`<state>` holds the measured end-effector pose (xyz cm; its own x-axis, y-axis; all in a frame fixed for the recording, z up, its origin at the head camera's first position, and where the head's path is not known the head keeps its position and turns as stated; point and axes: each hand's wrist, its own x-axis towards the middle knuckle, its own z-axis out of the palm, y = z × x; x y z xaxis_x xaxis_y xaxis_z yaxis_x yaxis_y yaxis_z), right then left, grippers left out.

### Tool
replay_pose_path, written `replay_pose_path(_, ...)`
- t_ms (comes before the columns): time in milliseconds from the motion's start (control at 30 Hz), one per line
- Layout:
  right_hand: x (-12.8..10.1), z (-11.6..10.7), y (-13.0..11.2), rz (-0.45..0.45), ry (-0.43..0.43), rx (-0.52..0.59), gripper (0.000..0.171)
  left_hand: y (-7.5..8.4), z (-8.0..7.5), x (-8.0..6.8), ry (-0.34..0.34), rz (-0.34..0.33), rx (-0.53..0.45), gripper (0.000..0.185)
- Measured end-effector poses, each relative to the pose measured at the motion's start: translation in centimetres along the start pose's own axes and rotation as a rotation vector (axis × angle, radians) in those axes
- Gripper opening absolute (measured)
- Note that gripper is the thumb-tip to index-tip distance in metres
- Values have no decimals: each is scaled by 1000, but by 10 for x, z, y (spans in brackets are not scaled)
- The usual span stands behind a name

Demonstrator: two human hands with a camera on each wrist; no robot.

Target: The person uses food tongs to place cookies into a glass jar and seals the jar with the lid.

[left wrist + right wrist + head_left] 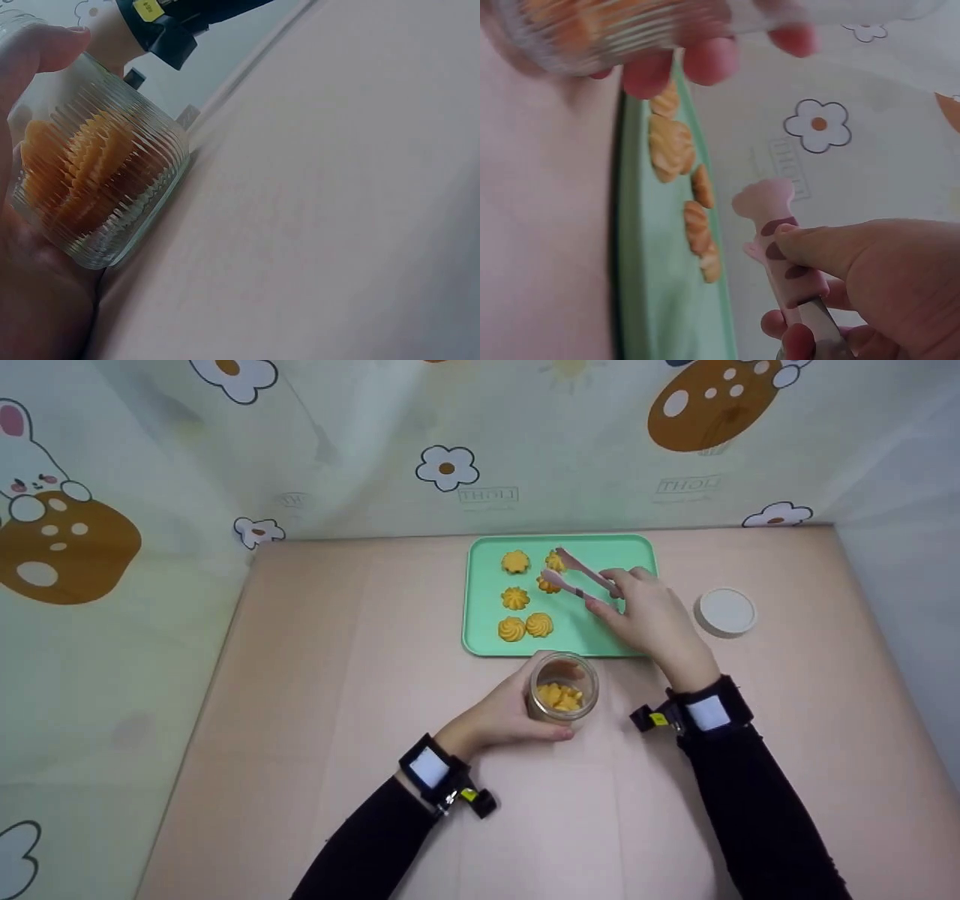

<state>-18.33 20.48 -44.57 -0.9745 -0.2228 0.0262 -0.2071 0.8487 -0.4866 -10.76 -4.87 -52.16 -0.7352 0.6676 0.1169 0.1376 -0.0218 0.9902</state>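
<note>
Clear ribbed glass, and it's well wrapped: the left hand [504, 712] has its fingers round the jar [154, 150], mouth up towards the head camera, golden cookies [560, 697] heaped inside. Just beyond it, here's the green tray [577, 642] on the pale pink counter [360, 675], six ridged biscuits [515, 598] laid out: one at the far left, a single one below it, a close pair nearest the jar, and two more up to the right. And that's where the action is! The right hand [656, 615] grips the pink tongs [589, 571], their arms spread apart, tips right at those last two biscuits; whether they touch, can't tell from here. Over to the right, just beside the tray, lies the round white lid [725, 612]. Behind it all, a pale curtain [360, 457] printed with flowers.
</note>
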Motion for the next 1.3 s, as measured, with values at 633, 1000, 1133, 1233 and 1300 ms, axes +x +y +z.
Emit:
replay_pose_path(633, 3, 23, -2, 37, -46, -29, 54, 1, 1, 0, 1, 7, -21, 92)
replay_pose_path(1000, 2, 15, 1, -3, -7, -41, 37, 0, 1, 0, 2, 8, -21, 92)
replay_pose_path(1133, 0, 8, 0, 10, -26, -23, 37, 0, 1, -1, 2, -1, -20, 92)
replay_pose_path(1233, -2, 1, 0, 27, -38, -9, 37, 0, 0, -1, 1, -4, -24, 92)
replay_pose_path(1300, -3, -6, -1, 33, -42, -5, 37, -1, 0, -1, 1, -3, -26, 92)
